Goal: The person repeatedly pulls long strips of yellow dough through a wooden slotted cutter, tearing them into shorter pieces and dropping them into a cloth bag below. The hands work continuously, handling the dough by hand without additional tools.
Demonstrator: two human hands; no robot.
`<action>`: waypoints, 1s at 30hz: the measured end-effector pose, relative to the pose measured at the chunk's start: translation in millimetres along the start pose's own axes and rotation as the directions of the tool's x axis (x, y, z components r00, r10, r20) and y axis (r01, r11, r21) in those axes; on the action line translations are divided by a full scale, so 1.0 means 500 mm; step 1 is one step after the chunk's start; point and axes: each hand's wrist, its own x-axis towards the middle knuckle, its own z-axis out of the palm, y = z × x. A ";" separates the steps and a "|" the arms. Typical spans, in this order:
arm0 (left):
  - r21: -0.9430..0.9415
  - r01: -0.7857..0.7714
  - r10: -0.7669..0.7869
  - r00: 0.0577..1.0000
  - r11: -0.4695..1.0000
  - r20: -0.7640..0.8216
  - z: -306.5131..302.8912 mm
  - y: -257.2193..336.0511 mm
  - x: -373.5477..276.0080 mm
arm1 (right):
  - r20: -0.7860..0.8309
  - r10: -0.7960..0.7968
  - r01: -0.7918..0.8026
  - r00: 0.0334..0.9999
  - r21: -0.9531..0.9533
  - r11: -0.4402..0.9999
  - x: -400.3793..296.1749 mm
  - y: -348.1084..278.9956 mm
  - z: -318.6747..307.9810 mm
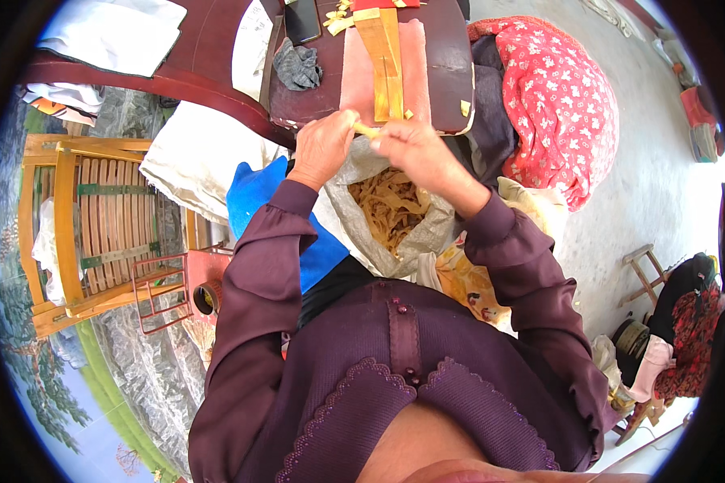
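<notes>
My left hand (323, 147) and my right hand (420, 154) are raised side by side in front of the table edge. A small pale yellow piece (367, 130) is stretched between them, with its ends pinched in the fingers of each hand. What it is made of cannot be told. Below the hands gapes a woven plastic sack (444, 232), its rim rolled back, with crumpled brown strips (391, 208) inside. Just beyond my fingers, a yellow wooden block or stand (388, 66) rests on a pink cloth (356, 72) on the dark red table (450, 66).
On the table lie a grey cloth (298, 65), a black phone (302, 21) and small yellow pieces (340, 19). A floral red bundle (559, 102) sits to the right. On the left stand a slatted wooden chair (118, 211) and a red metal-framed stool (205, 268).
</notes>
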 end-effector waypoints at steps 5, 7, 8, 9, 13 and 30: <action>-0.833 0.551 -0.375 0.784 0.053 0.495 -0.003 0.038 0.058 | -0.181 0.061 -0.056 0.982 0.030 0.998 0.059 0.038 -0.082; -0.846 0.500 -0.350 0.771 -0.184 0.532 -0.010 0.046 0.075 | -0.219 0.049 -0.031 0.975 0.087 0.996 0.064 0.009 -0.084; -0.855 0.505 -0.379 0.773 -0.118 0.509 -0.007 0.043 0.080 | -0.225 0.036 -0.015 0.974 0.092 0.996 0.070 0.018 -0.085; -0.858 0.511 -0.403 0.776 -0.049 0.485 -0.001 0.037 0.090 | -0.235 0.020 0.003 0.972 0.097 0.995 0.079 0.026 -0.085; -0.812 0.559 -0.500 0.759 0.170 0.418 0.004 0.029 0.118 | -0.304 -0.054 0.045 0.951 -0.034 0.998 0.093 0.017 -0.087; -0.451 0.475 -0.438 0.878 0.756 0.192 0.008 0.045 0.032 | -0.374 -0.136 -0.145 0.917 -0.632 0.761 0.093 0.062 -0.069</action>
